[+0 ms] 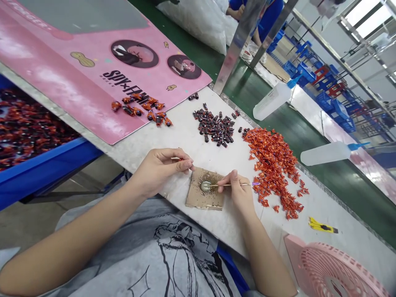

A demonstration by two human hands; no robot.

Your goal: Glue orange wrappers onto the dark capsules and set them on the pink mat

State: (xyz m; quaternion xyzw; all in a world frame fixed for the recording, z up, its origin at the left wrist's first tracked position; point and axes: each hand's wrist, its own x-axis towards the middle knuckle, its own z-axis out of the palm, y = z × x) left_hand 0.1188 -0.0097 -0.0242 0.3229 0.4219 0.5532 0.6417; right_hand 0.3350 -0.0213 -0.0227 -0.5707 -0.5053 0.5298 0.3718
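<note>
My right hand (236, 189) is closed around a thin stick (225, 185) with a purple end. The stick's tip reaches into a small round cup (206, 186) of clear liquid on a square of brown, spotted cardboard (204, 201). Just up and left of the cup, my left hand (163, 167) pinches a small orange-red piece (181, 159), mostly hidden by the fingers. Beyond the hands lies a pile of small dark pieces (216, 127). To the right spreads a large heap of small orange pieces (274, 165).
Joined orange-and-dark pieces (133, 110) lie on and beside a pink printed sheet (71, 78). A blue crate (46, 169) at left holds many more. Two squeeze bottles (326, 153) lie on the green belt. A yellow cutter (321, 225) and pink fan (337, 268) are at right. Another person sits across.
</note>
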